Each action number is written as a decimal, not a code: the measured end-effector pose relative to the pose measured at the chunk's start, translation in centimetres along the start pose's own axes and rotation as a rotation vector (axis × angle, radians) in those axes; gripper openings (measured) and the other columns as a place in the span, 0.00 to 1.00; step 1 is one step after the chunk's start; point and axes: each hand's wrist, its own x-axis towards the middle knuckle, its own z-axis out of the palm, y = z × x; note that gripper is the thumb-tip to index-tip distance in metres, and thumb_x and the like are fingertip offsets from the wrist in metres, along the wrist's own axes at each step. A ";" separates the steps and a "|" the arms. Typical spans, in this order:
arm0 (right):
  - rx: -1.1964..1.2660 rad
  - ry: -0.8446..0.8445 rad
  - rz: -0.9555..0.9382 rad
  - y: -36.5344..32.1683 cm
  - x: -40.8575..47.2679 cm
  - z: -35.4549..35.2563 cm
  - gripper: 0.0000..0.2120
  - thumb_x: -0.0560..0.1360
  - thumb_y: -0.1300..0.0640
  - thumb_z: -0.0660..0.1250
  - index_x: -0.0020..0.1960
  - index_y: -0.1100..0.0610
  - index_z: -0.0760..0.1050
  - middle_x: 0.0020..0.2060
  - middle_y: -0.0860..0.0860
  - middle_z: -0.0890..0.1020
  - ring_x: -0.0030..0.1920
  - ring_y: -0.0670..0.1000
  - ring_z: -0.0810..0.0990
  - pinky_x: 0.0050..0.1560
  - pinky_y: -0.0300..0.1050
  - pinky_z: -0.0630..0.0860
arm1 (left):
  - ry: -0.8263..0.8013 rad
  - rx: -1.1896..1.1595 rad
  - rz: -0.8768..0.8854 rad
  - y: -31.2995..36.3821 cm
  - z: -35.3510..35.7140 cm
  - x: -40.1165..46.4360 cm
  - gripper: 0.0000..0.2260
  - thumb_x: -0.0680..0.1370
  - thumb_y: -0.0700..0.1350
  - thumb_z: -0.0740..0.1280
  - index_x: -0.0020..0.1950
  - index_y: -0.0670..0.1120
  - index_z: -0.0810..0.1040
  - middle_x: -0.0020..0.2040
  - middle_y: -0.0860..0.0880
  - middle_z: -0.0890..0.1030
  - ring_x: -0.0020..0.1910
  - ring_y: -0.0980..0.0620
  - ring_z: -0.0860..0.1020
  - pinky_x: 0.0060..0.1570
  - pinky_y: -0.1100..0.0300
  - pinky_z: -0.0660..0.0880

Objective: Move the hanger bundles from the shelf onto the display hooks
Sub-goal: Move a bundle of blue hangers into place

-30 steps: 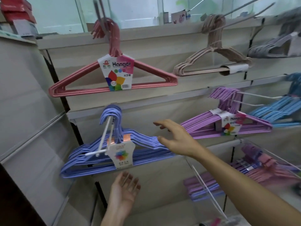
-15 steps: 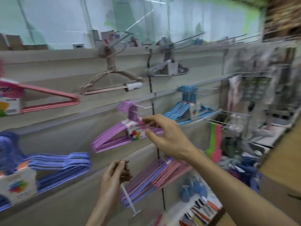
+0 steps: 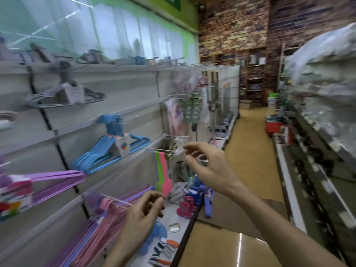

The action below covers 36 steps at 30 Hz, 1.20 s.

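Along the wall panel, hanger bundles (image 3: 111,151) are hanging on display hooks (image 3: 128,118) for shoppers; the left hand (image 3: 142,211) and right hand (image 3: 208,164) are hovering, fingers loosely curled, grasping nothing.

No text on the blurred hanger labels (image 3: 123,148) is legible.

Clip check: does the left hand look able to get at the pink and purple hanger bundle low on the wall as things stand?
Probably yes. The left hand holds nothing that I can make out, and sits right beside the pink and purple hanger bundle, with nothing between them. Motion blur hides whether it already touches.
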 end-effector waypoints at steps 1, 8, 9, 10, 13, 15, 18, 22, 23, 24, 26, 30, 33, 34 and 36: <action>-0.015 0.009 0.018 1.0 -0.1 -1.1 0.12 0.77 0.55 0.68 0.59 0.56 0.79 0.47 0.45 0.83 0.47 0.44 0.81 0.47 0.38 0.77 | -0.030 0.005 0.005 -0.1 1.3 0.9 0.05 0.77 0.48 0.66 0.45 0.51 0.81 0.37 0.47 0.81 0.34 0.54 0.79 0.38 0.61 0.75; -0.150 0.057 0.106 7.3 0.6 -6.5 0.12 0.78 0.57 0.67 0.61 0.56 0.79 0.48 0.45 0.83 0.48 0.45 0.81 0.47 0.35 0.76 | -0.201 -0.003 0.044 -1.6 8.9 7.7 0.05 0.77 0.51 0.65 0.46 0.59 0.80 0.37 0.46 0.81 0.37 0.49 0.79 0.38 0.58 0.77; -0.170 0.061 0.118 8.2 0.9 -7.1 0.12 0.78 0.57 0.67 0.61 0.55 0.79 0.48 0.45 0.83 0.48 0.45 0.80 0.47 0.34 0.75 | -0.220 -0.014 0.047 -1.9 9.8 8.8 0.05 0.76 0.52 0.64 0.46 0.59 0.80 0.37 0.46 0.81 0.37 0.48 0.79 0.38 0.56 0.77; -0.189 0.069 0.127 9.1 1.4 -7.6 0.12 0.78 0.57 0.67 0.61 0.55 0.79 0.47 0.45 0.83 0.48 0.44 0.80 0.47 0.33 0.75 | -0.240 -0.016 0.055 -2.3 10.7 9.9 0.05 0.76 0.53 0.64 0.47 0.58 0.80 0.37 0.47 0.80 0.37 0.48 0.79 0.38 0.54 0.76; -0.223 0.090 0.154 11.7 3.3 -8.8 0.11 0.78 0.59 0.67 0.60 0.56 0.79 0.47 0.45 0.83 0.48 0.43 0.80 0.47 0.31 0.74 | -0.303 -0.017 0.090 -3.6 13.1 13.6 0.05 0.79 0.49 0.65 0.46 0.56 0.80 0.36 0.50 0.81 0.35 0.51 0.78 0.37 0.54 0.75; -0.250 0.106 0.166 13.5 4.8 -9.2 0.11 0.79 0.58 0.67 0.61 0.56 0.79 0.48 0.45 0.82 0.48 0.43 0.80 0.47 0.31 0.74 | -0.324 -0.001 0.110 -4.4 14.4 16.4 0.06 0.80 0.45 0.66 0.45 0.53 0.80 0.38 0.51 0.82 0.36 0.52 0.79 0.38 0.55 0.75; -0.291 0.131 0.187 16.4 7.0 -9.6 0.10 0.78 0.59 0.67 0.59 0.54 0.79 0.48 0.44 0.82 0.48 0.43 0.80 0.47 0.31 0.74 | -0.381 0.026 0.144 -5.8 16.0 21.0 0.04 0.80 0.45 0.66 0.47 0.50 0.80 0.37 0.53 0.81 0.35 0.55 0.78 0.36 0.60 0.73; -0.340 0.142 0.257 20.5 9.9 -10.1 0.11 0.79 0.58 0.67 0.61 0.54 0.79 0.48 0.45 0.83 0.49 0.42 0.79 0.49 0.37 0.77 | -0.455 0.069 0.196 -8.2 17.9 26.9 0.04 0.80 0.48 0.66 0.48 0.53 0.80 0.36 0.56 0.80 0.34 0.56 0.77 0.34 0.65 0.71; -0.346 0.145 0.273 21.5 10.6 -10.2 0.11 0.79 0.58 0.67 0.61 0.54 0.79 0.49 0.45 0.83 0.49 0.42 0.79 0.50 0.38 0.77 | -0.458 0.070 0.210 -8.9 18.4 28.2 0.04 0.80 0.49 0.66 0.48 0.53 0.80 0.37 0.56 0.80 0.35 0.55 0.78 0.35 0.64 0.72; -0.348 0.152 0.284 22.5 11.1 -10.3 0.11 0.79 0.58 0.67 0.61 0.54 0.79 0.48 0.44 0.83 0.49 0.42 0.80 0.49 0.38 0.77 | -0.458 0.066 0.222 -9.4 19.0 29.3 0.03 0.80 0.48 0.67 0.49 0.53 0.80 0.37 0.57 0.80 0.36 0.55 0.78 0.36 0.63 0.73; -0.343 0.171 0.300 24.5 12.1 -10.3 0.10 0.79 0.58 0.67 0.60 0.54 0.79 0.48 0.43 0.83 0.49 0.43 0.80 0.49 0.37 0.77 | -0.461 0.061 0.242 -10.6 20.0 31.3 0.03 0.80 0.48 0.67 0.49 0.54 0.80 0.39 0.57 0.81 0.38 0.54 0.79 0.38 0.61 0.74; -0.365 0.174 0.333 28.0 13.8 -10.3 0.10 0.78 0.59 0.67 0.59 0.53 0.80 0.48 0.43 0.83 0.49 0.42 0.80 0.49 0.36 0.77 | -0.495 0.050 0.248 -12.4 21.9 34.5 0.03 0.80 0.47 0.67 0.50 0.55 0.80 0.42 0.59 0.82 0.40 0.54 0.80 0.41 0.57 0.77; -0.382 0.176 0.355 30.8 14.8 -10.7 0.10 0.78 0.58 0.67 0.59 0.52 0.80 0.48 0.42 0.83 0.50 0.42 0.81 0.50 0.37 0.78 | -0.495 0.056 0.263 -13.8 23.5 36.9 0.03 0.80 0.47 0.67 0.50 0.54 0.80 0.43 0.60 0.82 0.40 0.55 0.80 0.41 0.57 0.78; -0.385 0.176 0.365 31.8 14.9 -10.9 0.11 0.78 0.58 0.67 0.60 0.52 0.80 0.48 0.42 0.83 0.50 0.42 0.81 0.50 0.38 0.78 | -0.493 0.060 0.267 -14.2 24.1 37.7 0.03 0.80 0.47 0.67 0.50 0.54 0.80 0.43 0.61 0.81 0.40 0.56 0.80 0.41 0.57 0.78; -0.386 0.178 0.390 34.1 15.2 -11.3 0.11 0.78 0.58 0.67 0.60 0.52 0.80 0.48 0.43 0.83 0.50 0.42 0.81 0.51 0.38 0.78 | -0.501 0.073 0.261 -15.1 25.4 39.1 0.03 0.80 0.47 0.67 0.50 0.55 0.80 0.42 0.61 0.81 0.39 0.56 0.79 0.40 0.58 0.77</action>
